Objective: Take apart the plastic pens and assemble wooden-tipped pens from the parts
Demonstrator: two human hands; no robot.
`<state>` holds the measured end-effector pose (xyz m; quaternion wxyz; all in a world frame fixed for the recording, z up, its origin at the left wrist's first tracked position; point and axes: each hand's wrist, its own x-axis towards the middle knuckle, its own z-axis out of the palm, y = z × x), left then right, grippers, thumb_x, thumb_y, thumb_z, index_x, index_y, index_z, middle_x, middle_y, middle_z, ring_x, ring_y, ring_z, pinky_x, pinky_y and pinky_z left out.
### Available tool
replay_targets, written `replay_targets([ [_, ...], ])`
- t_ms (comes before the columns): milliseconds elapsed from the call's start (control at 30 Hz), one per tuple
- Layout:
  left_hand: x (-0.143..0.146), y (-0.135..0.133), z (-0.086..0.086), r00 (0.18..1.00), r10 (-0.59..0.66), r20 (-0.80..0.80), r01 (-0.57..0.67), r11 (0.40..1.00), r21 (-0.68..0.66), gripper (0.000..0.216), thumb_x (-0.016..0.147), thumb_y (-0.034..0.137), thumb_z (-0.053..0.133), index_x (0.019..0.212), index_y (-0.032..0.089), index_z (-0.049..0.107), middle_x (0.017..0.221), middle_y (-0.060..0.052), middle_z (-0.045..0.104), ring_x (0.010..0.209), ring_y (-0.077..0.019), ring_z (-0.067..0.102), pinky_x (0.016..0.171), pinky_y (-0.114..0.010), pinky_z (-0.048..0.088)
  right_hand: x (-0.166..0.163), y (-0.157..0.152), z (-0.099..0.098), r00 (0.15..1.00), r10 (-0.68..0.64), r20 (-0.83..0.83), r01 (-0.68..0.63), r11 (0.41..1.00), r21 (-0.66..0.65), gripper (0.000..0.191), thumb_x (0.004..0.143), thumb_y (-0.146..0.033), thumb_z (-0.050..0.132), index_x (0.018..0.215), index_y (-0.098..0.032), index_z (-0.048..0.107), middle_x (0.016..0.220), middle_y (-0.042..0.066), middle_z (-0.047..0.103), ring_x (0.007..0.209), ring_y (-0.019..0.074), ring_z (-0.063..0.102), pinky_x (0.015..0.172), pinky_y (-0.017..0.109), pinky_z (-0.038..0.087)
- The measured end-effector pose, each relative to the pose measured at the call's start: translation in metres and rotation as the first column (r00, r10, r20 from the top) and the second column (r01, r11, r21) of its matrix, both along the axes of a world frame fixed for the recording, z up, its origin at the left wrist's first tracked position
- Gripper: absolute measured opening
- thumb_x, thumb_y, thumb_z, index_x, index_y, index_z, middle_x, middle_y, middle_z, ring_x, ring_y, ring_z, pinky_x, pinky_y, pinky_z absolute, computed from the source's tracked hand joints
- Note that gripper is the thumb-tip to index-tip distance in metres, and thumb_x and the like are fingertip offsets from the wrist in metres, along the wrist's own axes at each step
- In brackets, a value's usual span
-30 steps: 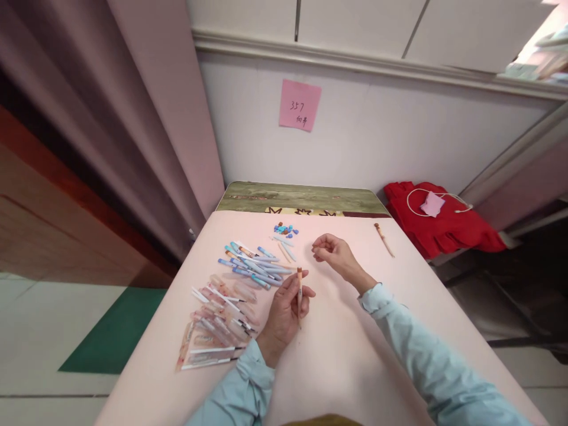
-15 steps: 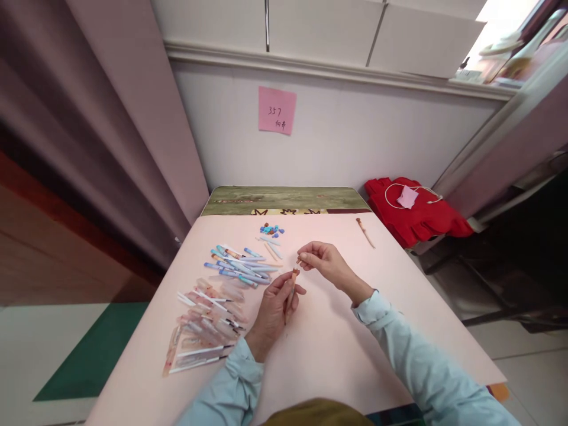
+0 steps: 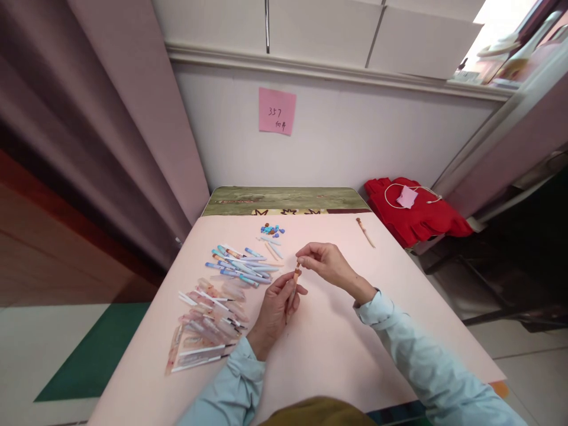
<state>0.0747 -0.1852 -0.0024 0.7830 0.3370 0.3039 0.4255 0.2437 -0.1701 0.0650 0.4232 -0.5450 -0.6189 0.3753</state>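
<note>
My left hand (image 3: 276,309) is closed around a peach-coloured pen (image 3: 295,278), which stands tilted with its brown upper end up and its thin end down. Above it, the thumb and forefinger of my right hand (image 3: 327,266) pinch a small brown cap piece (image 3: 299,264). That piece meets the pen's upper end; how far it sits in the pen I cannot tell. To the left lies a pile of blue and peach pen barrels (image 3: 242,266). Beyond it is a cluster of small blue, teal and brown caps (image 3: 271,230).
Clear pinkish sleeves and white refills (image 3: 206,325) lie in a heap at the left front of the table (image 3: 337,361). A pen with a brown top (image 3: 365,232) rests at the back right. Past the right edge sits a red cloth (image 3: 417,219) with a white cable.
My right hand has brought the small brown piece down onto the pen's upper end, closing the small gap between them. My left hand has hardly moved.
</note>
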Motion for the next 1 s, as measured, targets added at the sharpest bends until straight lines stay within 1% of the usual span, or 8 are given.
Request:
replay_targets([
  [133,0.0,0.0,-0.001,1.0,-0.004,-0.002,0.004,1.0,-0.007,0.038,0.078,0.039,0.074,0.105,0.013,0.067,0.071,-0.005,0.069,0.039,-0.0031,0.041,0.034,-0.017,0.022,-0.002,-0.001,0.002,0.999,0.038,-0.011,-0.038,0.999,-0.039,0.021,0.08,-0.036,0.068,0.092,-0.019,0.071,0.075,0.002,0.071,0.065,0.0148,0.062,0.06,0.025,0.048],
  [267,-0.001,0.0,0.0,1.0,-0.005,-0.001,0.005,1.0,-0.006,0.038,0.076,0.04,0.075,0.103,0.013,0.068,0.07,-0.005,0.07,0.038,-0.0031,0.04,0.035,-0.018,0.022,-0.004,-0.002,0.003,0.997,0.061,-0.049,-0.065,0.995,-0.08,0.02,0.08,-0.037,0.067,0.086,-0.018,0.071,0.071,0.002,0.07,0.064,0.0146,0.062,0.06,0.025,0.048],
  [500,-0.003,-0.001,-0.001,1.0,-0.011,0.008,0.011,1.0,-0.018,0.035,0.079,0.041,0.071,0.096,0.011,0.069,0.067,-0.006,0.069,0.037,-0.0032,0.039,0.035,-0.019,0.018,-0.007,-0.003,-0.006,0.978,0.069,-0.195,-0.091,0.99,-0.107,0.025,0.077,-0.04,0.072,0.081,-0.016,0.069,0.066,0.0,0.065,0.059,0.0119,0.057,0.056,0.023,0.045],
  [667,-0.003,-0.002,-0.001,1.0,0.0,-0.004,0.0,1.0,-0.021,0.029,0.079,0.04,0.07,0.089,0.013,0.067,0.064,-0.005,0.068,0.036,-0.003,0.037,0.037,-0.018,0.016,-0.014,-0.007,-0.011,0.952,0.066,-0.298,-0.113,0.983,-0.144,0.028,0.076,-0.042,0.073,0.083,-0.015,0.068,0.07,0.003,0.07,0.064,0.0139,0.065,0.064,0.027,0.051],
  [833,-0.003,-0.003,0.0,1.0,-0.017,-0.007,0.017,1.0,-0.002,0.028,0.081,0.039,0.069,0.089,0.013,0.066,0.064,-0.005,0.067,0.037,-0.0032,0.037,0.038,-0.019,0.016,-0.015,-0.009,-0.014,0.951,0.053,-0.304,-0.1,0.985,-0.142,0.029,0.077,-0.043,0.071,0.083,-0.015,0.065,0.071,0.002,0.069,0.064,0.0143,0.066,0.065,0.028,0.053],
  [1000,-0.002,-0.003,-0.001,0.999,-0.043,0.001,0.043,0.998,0.043,0.028,0.085,0.038,0.063,0.093,0.011,0.068,0.066,-0.005,0.067,0.038,-0.0034,0.038,0.038,-0.019,0.017,-0.014,-0.009,-0.012,0.971,0.042,-0.234,-0.067,0.993,-0.098,0.029,0.081,-0.043,0.068,0.086,-0.016,0.065,0.074,0.003,0.068,0.065,0.0138,0.064,0.062,0.026,0.051],
])
